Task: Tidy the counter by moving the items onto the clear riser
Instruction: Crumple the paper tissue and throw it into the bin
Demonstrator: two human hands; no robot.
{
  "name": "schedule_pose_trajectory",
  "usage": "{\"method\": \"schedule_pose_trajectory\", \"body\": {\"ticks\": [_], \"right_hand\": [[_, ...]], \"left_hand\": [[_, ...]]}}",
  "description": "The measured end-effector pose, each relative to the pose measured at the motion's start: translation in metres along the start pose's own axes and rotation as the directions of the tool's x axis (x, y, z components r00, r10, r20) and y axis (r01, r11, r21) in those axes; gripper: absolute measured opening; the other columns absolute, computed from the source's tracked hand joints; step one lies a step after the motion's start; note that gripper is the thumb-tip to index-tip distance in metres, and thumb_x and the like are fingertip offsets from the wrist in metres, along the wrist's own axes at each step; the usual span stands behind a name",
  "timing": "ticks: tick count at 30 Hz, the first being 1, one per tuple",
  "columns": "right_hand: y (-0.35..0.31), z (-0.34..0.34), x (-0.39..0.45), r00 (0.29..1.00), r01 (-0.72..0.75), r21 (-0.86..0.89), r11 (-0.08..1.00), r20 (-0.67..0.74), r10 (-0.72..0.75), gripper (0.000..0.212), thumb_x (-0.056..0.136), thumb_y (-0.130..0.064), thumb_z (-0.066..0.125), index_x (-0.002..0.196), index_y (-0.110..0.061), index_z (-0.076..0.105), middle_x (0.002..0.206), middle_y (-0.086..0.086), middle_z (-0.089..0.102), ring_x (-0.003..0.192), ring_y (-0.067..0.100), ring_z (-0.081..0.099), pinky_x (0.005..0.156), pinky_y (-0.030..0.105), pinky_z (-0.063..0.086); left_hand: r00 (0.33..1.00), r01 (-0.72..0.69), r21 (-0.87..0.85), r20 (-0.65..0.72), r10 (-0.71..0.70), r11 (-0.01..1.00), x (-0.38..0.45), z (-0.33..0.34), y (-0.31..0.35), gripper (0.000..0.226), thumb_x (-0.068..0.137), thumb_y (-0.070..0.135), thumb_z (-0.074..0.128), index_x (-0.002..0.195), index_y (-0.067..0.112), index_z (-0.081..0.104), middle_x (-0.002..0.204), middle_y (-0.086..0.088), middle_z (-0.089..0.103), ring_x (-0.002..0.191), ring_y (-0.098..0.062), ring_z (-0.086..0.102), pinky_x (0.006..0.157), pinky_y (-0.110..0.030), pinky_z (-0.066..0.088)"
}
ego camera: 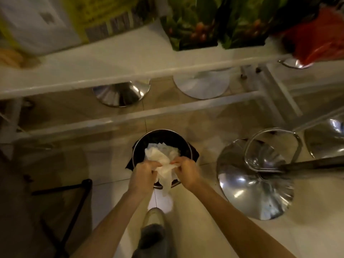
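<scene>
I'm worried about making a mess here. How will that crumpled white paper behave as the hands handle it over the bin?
The white paper is probably floppy: it sags in folds between the left hand and right hand. It looks light, since a fingertip pinch holds it up. A loose tail hangs outside the round bin, so part might miss.

Both bare forearms reach forward and converge over the round black bin (162, 146). The left hand (143, 173) and right hand (186, 171) pinch one crumpled white paper (163, 162) above its rim, knuckles up, fingers curled.
</scene>
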State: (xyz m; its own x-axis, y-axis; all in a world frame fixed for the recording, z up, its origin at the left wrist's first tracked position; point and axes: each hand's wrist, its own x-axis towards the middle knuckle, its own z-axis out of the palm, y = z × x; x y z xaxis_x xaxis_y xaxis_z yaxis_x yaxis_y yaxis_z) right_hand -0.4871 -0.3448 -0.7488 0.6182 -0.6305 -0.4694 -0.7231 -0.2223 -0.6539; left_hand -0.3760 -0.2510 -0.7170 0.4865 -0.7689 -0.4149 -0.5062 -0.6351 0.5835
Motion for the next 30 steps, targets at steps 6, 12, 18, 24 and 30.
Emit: {"method": "schedule_pose_trajectory", "body": {"ticks": [6, 12, 18, 24, 30], "right_hand": [[0.029, 0.042, 0.044, 0.983, -0.065, -0.142, 0.988, 0.161, 0.088, 0.036, 0.086, -0.004, 0.048, 0.121, -0.005, 0.055, 0.131, 0.019, 0.051, 0.115, 0.033, 0.052, 0.102, 0.036, 0.042], [0.015, 0.029, 0.039, 0.961, -0.060, -0.287, 0.956, 0.241, 0.133, 0.060, 0.091, -0.012, 0.044, 0.145, -0.014, 0.017, 0.150, 0.018, 0.025, 0.130, 0.036, 0.039, 0.109, 0.044, 0.035], [-0.033, -0.038, -0.013, 0.987, -0.033, -0.293, 0.956, 0.143, 0.078, 0.048, 0.089, -0.012, 0.048, 0.135, -0.010, 0.033, 0.135, 0.018, 0.046, 0.115, 0.037, 0.052, 0.094, 0.044, 0.047], [-0.114, -0.132, -0.094, 0.989, 0.032, -0.351, 0.936, 0.146, 0.021, 0.039, 0.087, -0.017, 0.049, 0.124, -0.005, 0.044, 0.119, 0.022, 0.060, 0.106, 0.037, 0.058, 0.086, 0.043, 0.051], [-0.207, -0.231, -0.186, 0.985, 0.147, -0.376, 0.915, 0.145, -0.098, 0.038, 0.091, -0.030, 0.046, 0.122, -0.009, 0.043, 0.111, 0.018, 0.063, 0.102, 0.035, 0.060, 0.078, 0.041, 0.051]], "left_hand": [[0.986, 0.024, 0.121, 0.163, -0.044, 0.992, 0.044, 0.038, -0.039, 0.037, 0.081, 0.006, 0.053, 0.117, 0.015, 0.059, 0.120, -0.015, 0.063, 0.106, -0.031, 0.059, 0.089, -0.039, 0.051], [0.960, 0.027, 0.238, 0.264, -0.091, 0.971, 0.036, 0.031, -0.033, 0.048, 0.083, 0.017, 0.050, 0.131, 0.017, 0.043, 0.137, -0.012, 0.047, 0.121, -0.032, 0.047, 0.095, -0.042, 0.046], [0.974, 0.043, 0.231, 0.206, -0.092, 0.972, -0.008, -0.033, 0.009, 0.037, 0.080, 0.028, 0.054, 0.114, 0.013, 0.055, 0.111, -0.016, 0.062, 0.099, -0.032, 0.058, 0.083, -0.044, 0.051], [0.985, 0.031, 0.385, 0.144, -0.093, 0.922, -0.080, -0.120, 0.098, 0.041, 0.087, 0.026, 0.045, 0.126, 0.011, 0.043, 0.122, -0.016, 0.056, 0.110, -0.031, 0.054, 0.088, -0.038, 0.047], [0.999, -0.023, 0.460, 0.035, 0.007, 0.888, -0.161, -0.227, 0.194, 0.041, 0.088, 0.036, 0.042, 0.123, 0.015, 0.046, 0.124, -0.012, 0.057, 0.116, -0.030, 0.051, 0.091, -0.039, 0.045]]}}
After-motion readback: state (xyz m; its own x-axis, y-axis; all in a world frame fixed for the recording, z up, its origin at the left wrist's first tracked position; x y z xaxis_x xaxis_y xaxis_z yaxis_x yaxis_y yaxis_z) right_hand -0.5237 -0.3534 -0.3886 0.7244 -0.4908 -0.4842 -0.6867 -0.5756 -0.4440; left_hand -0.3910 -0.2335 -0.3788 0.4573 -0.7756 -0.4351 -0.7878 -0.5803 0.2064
